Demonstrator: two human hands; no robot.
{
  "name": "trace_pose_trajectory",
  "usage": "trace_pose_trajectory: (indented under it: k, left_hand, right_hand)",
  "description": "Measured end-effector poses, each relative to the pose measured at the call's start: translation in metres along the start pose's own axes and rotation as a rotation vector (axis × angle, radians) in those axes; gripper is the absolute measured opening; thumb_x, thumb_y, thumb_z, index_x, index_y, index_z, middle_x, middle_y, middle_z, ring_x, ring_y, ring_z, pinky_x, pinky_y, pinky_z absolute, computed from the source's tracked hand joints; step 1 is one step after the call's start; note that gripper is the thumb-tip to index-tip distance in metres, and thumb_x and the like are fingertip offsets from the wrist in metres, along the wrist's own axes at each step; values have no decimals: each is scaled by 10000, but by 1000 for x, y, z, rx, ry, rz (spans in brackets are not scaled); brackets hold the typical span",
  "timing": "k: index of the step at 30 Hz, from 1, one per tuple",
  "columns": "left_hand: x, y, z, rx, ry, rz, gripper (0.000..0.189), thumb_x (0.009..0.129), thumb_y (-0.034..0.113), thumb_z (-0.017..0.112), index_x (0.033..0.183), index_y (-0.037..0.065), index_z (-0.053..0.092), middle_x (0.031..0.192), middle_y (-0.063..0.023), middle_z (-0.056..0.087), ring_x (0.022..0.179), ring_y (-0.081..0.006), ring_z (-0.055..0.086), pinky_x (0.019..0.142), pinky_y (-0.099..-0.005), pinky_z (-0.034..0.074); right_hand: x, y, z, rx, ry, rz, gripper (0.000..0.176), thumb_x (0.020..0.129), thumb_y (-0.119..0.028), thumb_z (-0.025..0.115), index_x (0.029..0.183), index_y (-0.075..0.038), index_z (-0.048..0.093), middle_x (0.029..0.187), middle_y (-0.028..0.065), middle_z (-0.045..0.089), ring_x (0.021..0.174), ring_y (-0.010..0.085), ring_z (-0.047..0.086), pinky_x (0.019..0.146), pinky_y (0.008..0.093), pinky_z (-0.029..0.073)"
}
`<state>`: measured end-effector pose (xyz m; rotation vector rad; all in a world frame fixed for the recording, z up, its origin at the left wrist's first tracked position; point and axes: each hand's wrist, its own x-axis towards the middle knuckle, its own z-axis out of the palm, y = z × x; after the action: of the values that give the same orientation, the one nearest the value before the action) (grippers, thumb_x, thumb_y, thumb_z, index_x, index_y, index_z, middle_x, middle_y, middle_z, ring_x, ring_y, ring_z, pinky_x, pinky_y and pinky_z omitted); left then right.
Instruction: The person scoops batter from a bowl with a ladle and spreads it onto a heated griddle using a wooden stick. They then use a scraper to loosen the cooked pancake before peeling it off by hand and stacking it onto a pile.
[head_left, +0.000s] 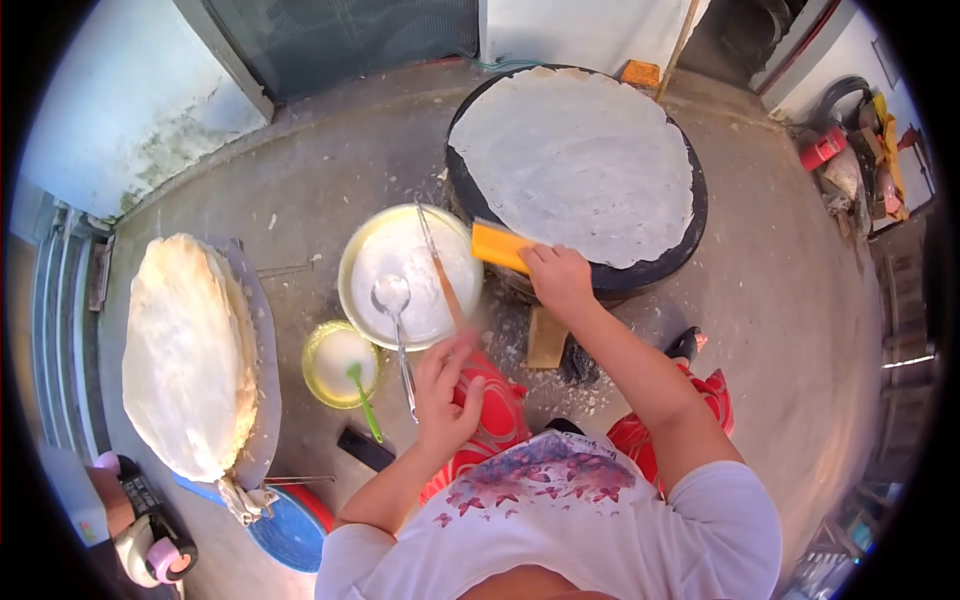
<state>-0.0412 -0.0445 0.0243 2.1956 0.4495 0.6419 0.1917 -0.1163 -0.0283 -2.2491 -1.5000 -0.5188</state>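
Observation:
My right hand (pixel 558 280) grips a yellow scraper (pixel 500 245) at the near-left edge of a round black griddle (pixel 693 235). A large, thin, pale pancake (pixel 575 160) covers most of the griddle. My left hand (pixel 446 390) is above my left knee, fingers apart and partly blurred, holding nothing I can see. Beyond it, a long thin stick (pixel 446 280) with a wooden lower part lies across a big bowl of white batter (pixel 385 240). A metal ladle (pixel 393 300) rests in that bowl, its handle reaching toward my left hand.
A smaller yellow bowl (pixel 312 365) holds white batter and a green-handled tool (pixel 364 400). A phone (pixel 366 448) lies on the floor. Left is a thick stack of pancakes (pixel 190 350) above a blue basin (pixel 290 535). A wooden block (pixel 546 338) stands below the griddle.

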Motion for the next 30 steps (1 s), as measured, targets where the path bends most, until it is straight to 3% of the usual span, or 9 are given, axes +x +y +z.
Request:
trace_pose_trajectory:
  k: [5,7,10,14,16,21,26,27,30]
  left_hand:
    - [-2,2,12,-73,67,31,389,722,38,587,1101,14,503,1164,-149,471,1059,-306,455,885,-360,357]
    - [-3,2,14,-76,64,25,391,720,33,589,1101,17,503,1165,-149,471,1060,-306,455,881,-360,361]
    - [1,-4,14,-139,44,0,391,721,35,594,1101,21,505,1167,-150,470,1059,-314,455,879,-358,366]
    - [31,-34,16,-122,-10,-78,396,721,52,603,1104,21,508,1176,-158,461,1059,-335,447,906,-359,356]
    - [65,-47,25,-7,59,34,451,708,64,615,1137,29,483,1190,-165,445,1066,-344,425,927,-379,346]
    - [143,-70,74,209,-39,221,592,644,55,640,1196,53,429,1227,-130,417,1098,-335,386,913,-393,366]
    - [179,-78,123,474,-285,464,624,604,48,653,1189,112,447,1253,-81,407,1091,-309,396,859,-372,418]
    - [182,-79,131,455,-258,531,456,623,60,636,1064,118,534,1208,-62,444,1071,-296,412,816,-361,442]
    - [192,-85,143,499,-366,648,240,656,71,605,895,96,589,1080,-42,528,1022,-266,454,779,-350,456]
  right_hand:
    - [78,13,49,-164,-12,89,93,699,-113,510,787,-91,528,736,54,536,684,204,563,565,328,452]
    - [106,20,51,-216,-120,328,66,738,-108,504,794,-89,532,781,72,560,720,238,578,593,361,465]
    - [114,26,23,-41,-33,488,77,753,-137,519,803,-79,531,818,78,572,754,270,580,629,381,470]
    - [53,28,-29,117,132,394,216,705,-149,586,910,-88,559,822,101,585,755,297,571,634,389,461]
    - [9,27,-50,168,91,371,238,679,-132,600,912,-88,573,813,97,586,751,292,570,636,387,460]
    - [-68,22,-81,158,-40,310,293,609,-105,612,901,-93,591,799,68,583,712,263,554,613,368,449]
    - [-91,31,-90,57,-127,234,344,577,-103,620,919,-110,585,818,33,573,679,229,533,594,343,434]
    - [-91,34,-93,44,-141,197,348,578,-104,619,924,-114,580,828,24,568,687,220,532,603,337,432]
    - [-89,44,-95,22,-159,141,341,589,-101,608,928,-117,572,844,11,561,703,209,530,620,330,430]
